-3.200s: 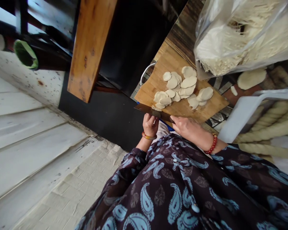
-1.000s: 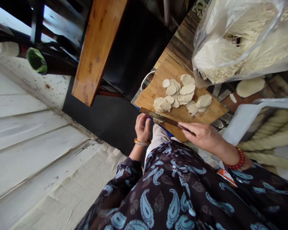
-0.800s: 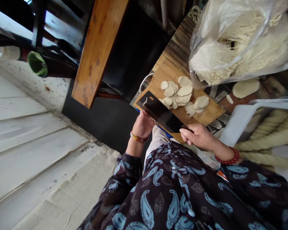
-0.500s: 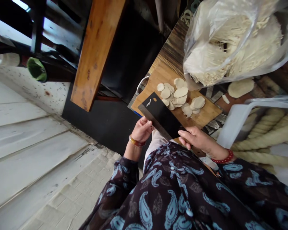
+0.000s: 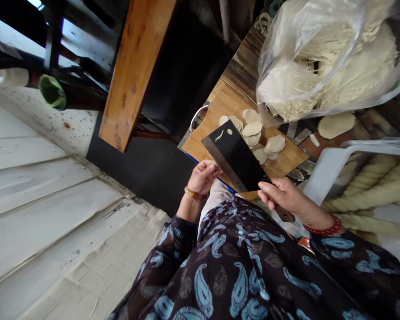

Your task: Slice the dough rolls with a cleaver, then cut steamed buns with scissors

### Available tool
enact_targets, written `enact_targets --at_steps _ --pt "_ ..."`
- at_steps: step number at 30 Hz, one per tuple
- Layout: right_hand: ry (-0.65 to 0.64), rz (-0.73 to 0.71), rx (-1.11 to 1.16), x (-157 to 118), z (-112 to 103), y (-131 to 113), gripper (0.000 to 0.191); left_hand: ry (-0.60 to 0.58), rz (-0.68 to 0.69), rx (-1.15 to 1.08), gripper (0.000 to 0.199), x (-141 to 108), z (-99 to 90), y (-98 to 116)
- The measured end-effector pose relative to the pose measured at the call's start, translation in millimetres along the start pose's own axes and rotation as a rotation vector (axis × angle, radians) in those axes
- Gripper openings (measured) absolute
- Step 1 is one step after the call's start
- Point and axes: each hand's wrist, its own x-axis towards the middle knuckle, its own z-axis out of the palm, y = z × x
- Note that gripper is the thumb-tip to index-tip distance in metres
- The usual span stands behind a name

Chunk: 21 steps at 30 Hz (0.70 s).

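My right hand is closed round the handle of a black cleaver, whose broad blade slants up and left over a wooden cutting board. White shreds cling to the blade near its round hole. Close to the cleaver's lower left edge, my left hand has its fingers pinched together; what lies between them is too small to make out. Pale round slices lie in overlapping groups on the board, partly hidden by the blade.
A clear plastic bag of thin noodles stands beyond the board. At the right, a white tub holds thick pale coils. One larger flat slice lies between them. A wooden bench is at the upper left.
The cleaver and my right hand have moved a little to the right, and the blade shows more of its flat face. My left hand has shifted slightly right, still pinched.
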Motion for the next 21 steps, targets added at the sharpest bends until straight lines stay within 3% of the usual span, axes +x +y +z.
enact_targets --at_steps 4,8,11,14,18,21 --pt "0.154 0.006 0.101 -12 -15 -2 0.046 0.117 0.235 0.162 0.038 12 -6.6 13" --pt "0.269 -0.017 0.149 -19 -27 0 0.042 0.066 0.343 0.47 0.034 28 -2.6 18" --pt "0.269 -0.022 0.14 -18 -27 1 0.042 0.031 0.454 0.791 0.025 43 5.1 16" --pt "0.257 -0.033 0.11 -16 -22 1 0.043 0.115 0.61 1.063 0.026 53 5.7 12" --pt "0.244 -0.061 -0.006 -20 -18 -1 0.045 0.314 0.752 1.159 0.019 34 -8.6 5" --pt "0.257 -0.109 -0.138 -24 -20 -2 0.044 0.34 0.804 1.192 0.011 -2 -21.0 -9"
